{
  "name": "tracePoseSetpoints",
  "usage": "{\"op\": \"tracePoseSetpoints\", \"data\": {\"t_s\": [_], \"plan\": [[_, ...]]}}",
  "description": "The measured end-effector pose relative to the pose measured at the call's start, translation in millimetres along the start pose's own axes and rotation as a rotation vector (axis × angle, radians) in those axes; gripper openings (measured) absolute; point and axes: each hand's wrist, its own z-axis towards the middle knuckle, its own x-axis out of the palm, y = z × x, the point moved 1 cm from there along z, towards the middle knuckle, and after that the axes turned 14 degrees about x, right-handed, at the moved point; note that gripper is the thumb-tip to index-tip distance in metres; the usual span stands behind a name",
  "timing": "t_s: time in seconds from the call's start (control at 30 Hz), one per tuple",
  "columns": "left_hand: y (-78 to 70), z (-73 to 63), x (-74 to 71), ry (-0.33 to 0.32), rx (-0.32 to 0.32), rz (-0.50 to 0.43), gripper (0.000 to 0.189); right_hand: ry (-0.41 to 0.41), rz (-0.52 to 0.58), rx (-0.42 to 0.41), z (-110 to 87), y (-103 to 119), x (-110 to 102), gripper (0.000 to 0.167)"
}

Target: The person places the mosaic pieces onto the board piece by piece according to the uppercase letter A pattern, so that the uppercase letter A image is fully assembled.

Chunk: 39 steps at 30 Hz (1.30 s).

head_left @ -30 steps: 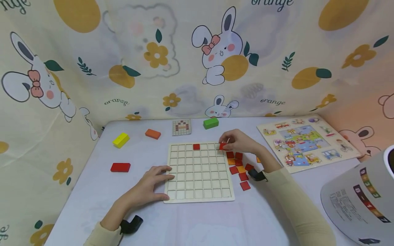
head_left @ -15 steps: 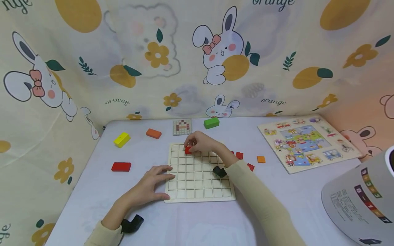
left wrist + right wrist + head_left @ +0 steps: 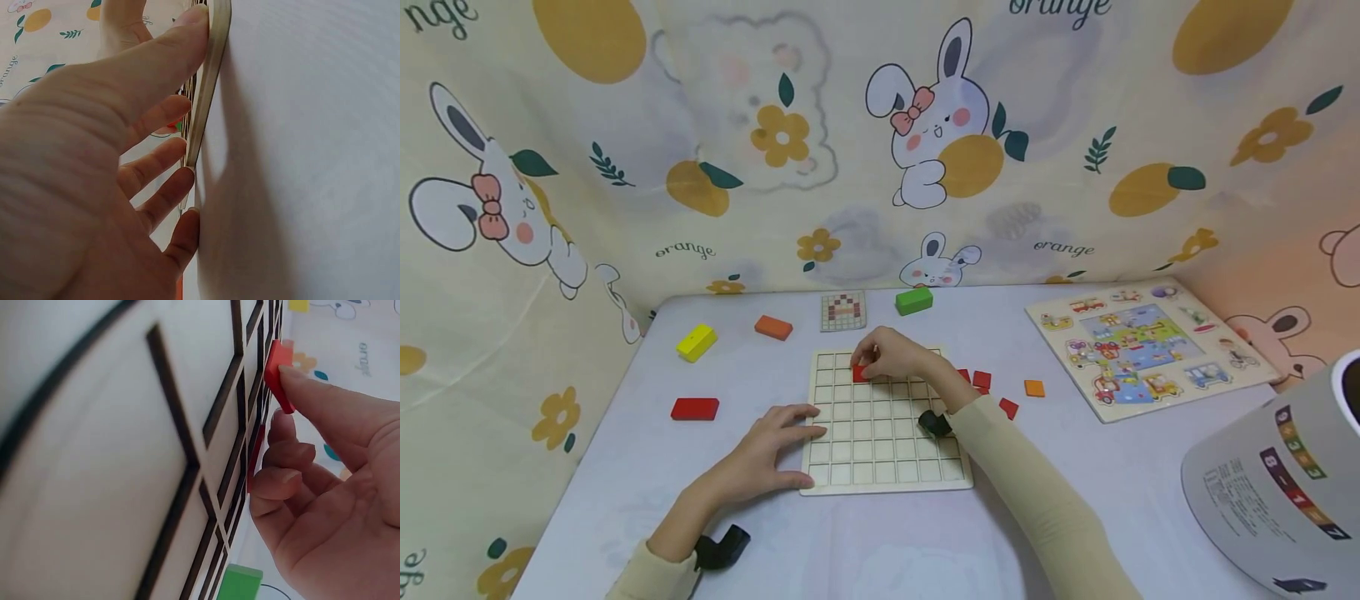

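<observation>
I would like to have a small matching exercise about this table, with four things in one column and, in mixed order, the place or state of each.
1. right hand
2. left hand
3. green block
4. yellow block

A. lies left of the orange block
B. holds a red tile
C. lies right of the patterned card
D. at the left edge of the grid board

Pairs: 1-B, 2-D, 3-C, 4-A

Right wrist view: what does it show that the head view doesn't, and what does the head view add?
Only the right wrist view shows a thin red strip, apparently another flat tile, that the right hand hides from the head view.

Only the head view shows the left hand touching the left edge of the pale wooden grid board, a square orange tile and a white cylindrical container.

Both show the green rectangular block, the board, and the right hand pinching a red square tile.
</observation>
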Motion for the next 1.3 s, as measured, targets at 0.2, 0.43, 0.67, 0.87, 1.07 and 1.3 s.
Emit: {"op": "tracePoseSetpoints", "data": {"t_s": [0.2, 0.43, 0.67, 0.87, 1.07, 1.3], "plan": [[0.9, 0.0, -0.4, -0.001, 0.0, 0.001, 0.066, -0.035, -0.035, 0.023, 0.6, 1, 0, 0.007], [2.0, -0.9, -0.4, -0.006, 0.004, -0.001, 0.066, -0.056, -0.1, 0.063, 1.2, 4, 0, 0.002], [2.7, -2.4, 2.3, -0.006, -0.013, -0.005, 0.066, -0.081, -0.063, 0.036, -15.4, 3, -14, 0.019], [1.6, -0.2, 2.6, -0.005, -0.008, -0.001, 0.066, -0.133, -0.067, 0.071, -64.5, -29, -57, 0.022], [0.9, -0.5, 1.6, -0.003, -0.017, 0.007, 0.066, -0.131, -0.085, 0.216, -104.7, -74, -80, 0.021], [-0.4, -0.7, 1.7, -0.006, -0.014, 0.001, 0.066, -0.073, -0.082, 0.2, -124.8, -96, -81, 0.02]]}}
